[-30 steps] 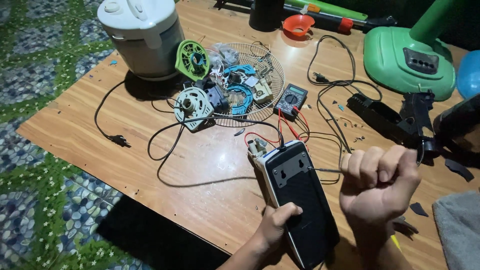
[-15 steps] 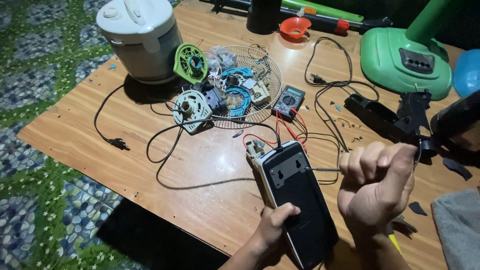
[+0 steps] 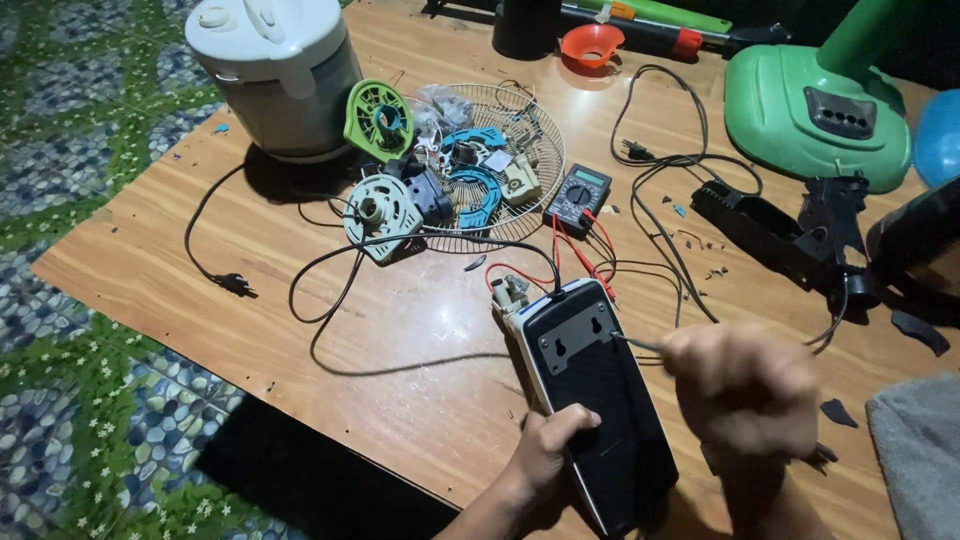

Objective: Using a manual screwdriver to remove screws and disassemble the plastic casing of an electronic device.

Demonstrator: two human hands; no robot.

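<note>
Room: dim, lit from above; a floor covering with a green floral and pebble pattern (image 3: 90,400) runs along the left of the table.
Surface: a wooden table (image 3: 180,260) with a glossy grain, littered with small chips and dark plastic shards.
Work in hand: a black-backed appliance casing (image 3: 592,400) lies back-up near the table's front edge, with red and black wires leaving its far end.
Left hand: the left hand (image 3: 548,445) presses on the casing's near left edge, fingers curled over the rim, steadying it.
Right hand: the right hand (image 3: 745,385), blurred, is closed around a thin metal tool (image 3: 636,343) whose tip rests on the casing's back.
Done so far: by the look of it, other devices are already apart; fan parts fill a wire fan guard (image 3: 520,150), and a multimeter (image 3: 578,198) lies just beside it.
Left: the casing's back panel appears still in place.
Farther back: a white rice cooker (image 3: 275,70), a green fan base (image 3: 815,110), an orange funnel (image 3: 592,45).
</note>
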